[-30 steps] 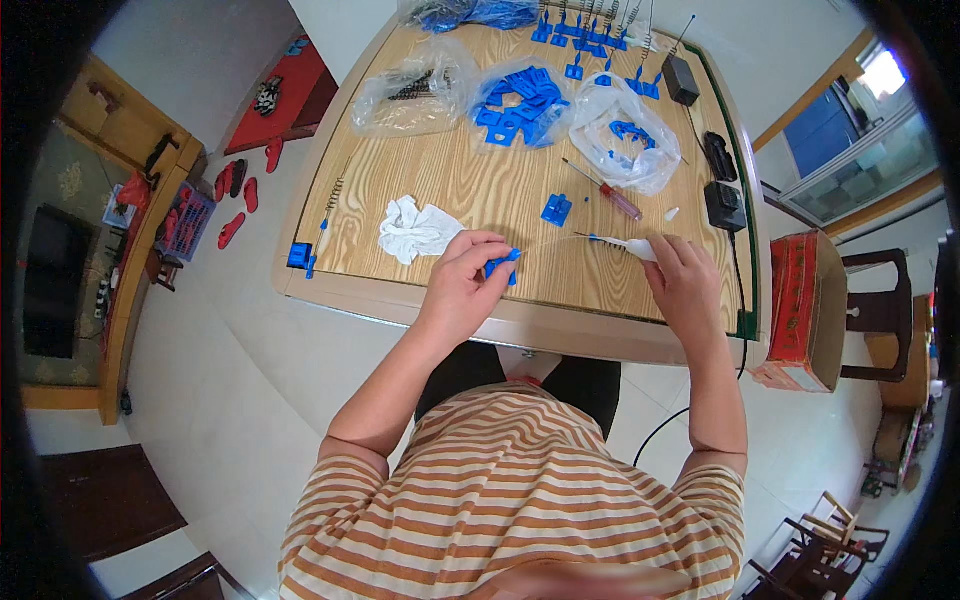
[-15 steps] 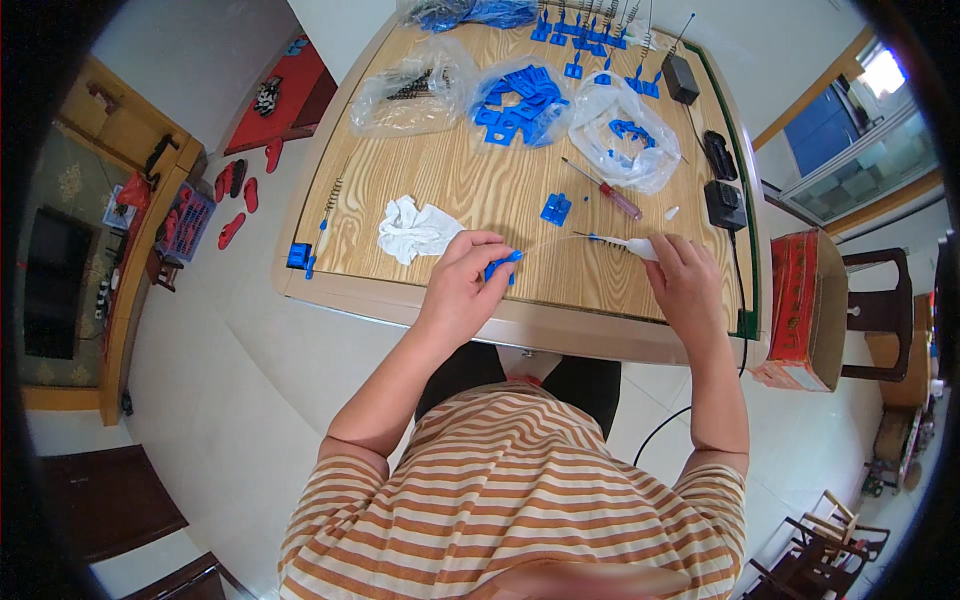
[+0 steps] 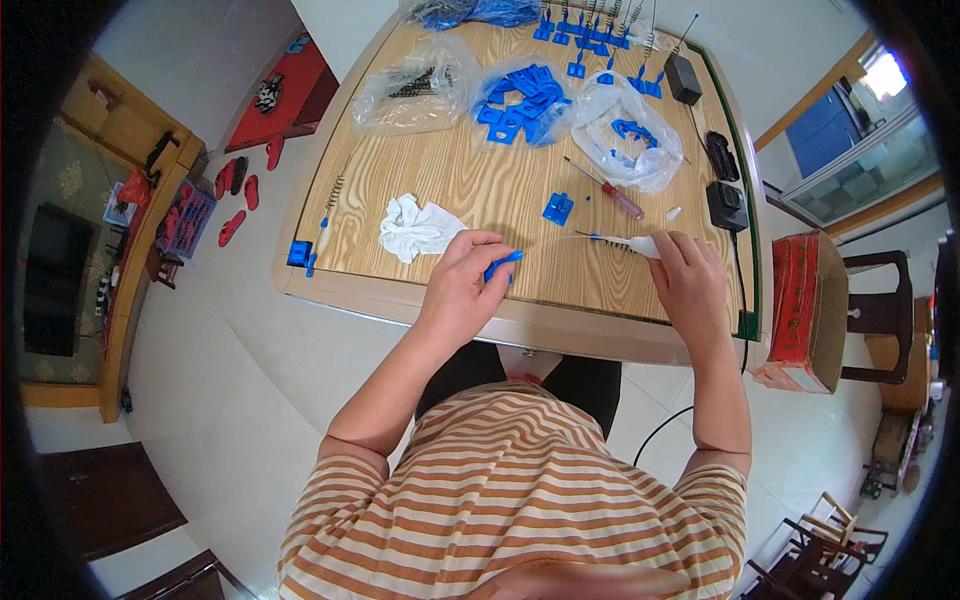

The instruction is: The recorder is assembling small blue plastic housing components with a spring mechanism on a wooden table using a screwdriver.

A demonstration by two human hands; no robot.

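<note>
Near the table's front edge, my left hand (image 3: 468,270) pinches a small blue plastic part (image 3: 505,263) between thumb and fingers. My right hand (image 3: 690,270) is closed round a small white glue bottle (image 3: 641,245) whose nozzle aims left. From the nozzle a thin pale strand or fine tube (image 3: 562,239) runs toward the blue part; I cannot tell whether it touches. Under the nozzle, a dark spring (image 3: 620,248) lies on the table. Just beyond my hands are a flat blue plate (image 3: 558,208) and a screwdriver (image 3: 618,192) with a red handle.
A crumpled white cloth (image 3: 415,228) lies left of my left hand. Farther back sit plastic bags with springs (image 3: 428,80), blue plates (image 3: 520,98) and small blue pieces (image 3: 632,132). Several assembled blue stands (image 3: 590,35) line the far edge. A black adapter (image 3: 726,207) is at right.
My right hand and the glue bottle have shifted slightly right, away from the blue part. My left hand keeps its grip and has hardly moved.
</note>
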